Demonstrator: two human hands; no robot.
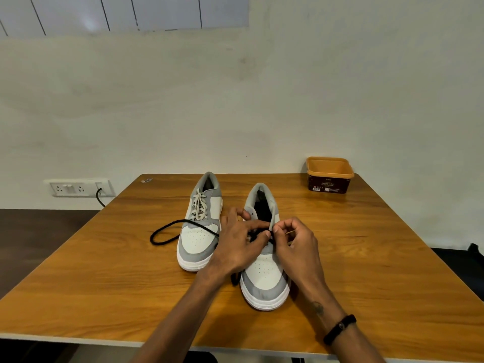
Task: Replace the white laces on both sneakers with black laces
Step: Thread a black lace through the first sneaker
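Two grey-and-white sneakers stand on the wooden table, toes toward me. The left sneaker [199,231] still carries its white laces [199,207]. The right sneaker [264,273] has no white lace showing. A black lace [167,230] loops out over the left sneaker's toe and runs back to the right sneaker's eyelets. My left hand [237,242] and my right hand [294,241] meet over the right sneaker's eyelet area, both pinching the black lace there. The eyelets under my fingers are hidden.
An orange-and-brown plastic tub [329,174] stands open at the table's far right corner. A small scrap [146,180] lies near the far left corner. A wall socket panel [80,188] with a black cable sits left of the table [104,271].
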